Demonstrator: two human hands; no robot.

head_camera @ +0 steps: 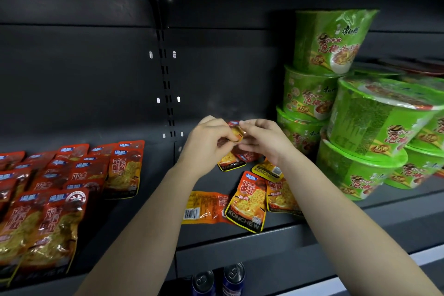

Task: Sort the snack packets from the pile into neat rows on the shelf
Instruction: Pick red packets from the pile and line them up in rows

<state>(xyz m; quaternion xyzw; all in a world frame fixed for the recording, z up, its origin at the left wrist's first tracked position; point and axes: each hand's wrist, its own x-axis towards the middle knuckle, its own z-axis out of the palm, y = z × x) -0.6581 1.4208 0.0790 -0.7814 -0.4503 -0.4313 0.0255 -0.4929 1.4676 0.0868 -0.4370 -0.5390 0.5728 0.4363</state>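
A loose pile of red and orange snack packets (249,199) lies on the dark shelf (240,240) in front of me. Both hands are raised over the back of the pile. My left hand (206,144) and my right hand (264,142) together pinch one small red-orange packet (236,132) between their fingertips, held above the shelf. More packets lie under the hands, partly hidden. On the left part of the shelf, red packets (60,187) lie in overlapping rows.
Stacked green instant noodle bowls (360,127) stand close to the right of the pile. A slotted upright post (165,79) runs up the back panel. Two drink cans (218,281) show on the level below.
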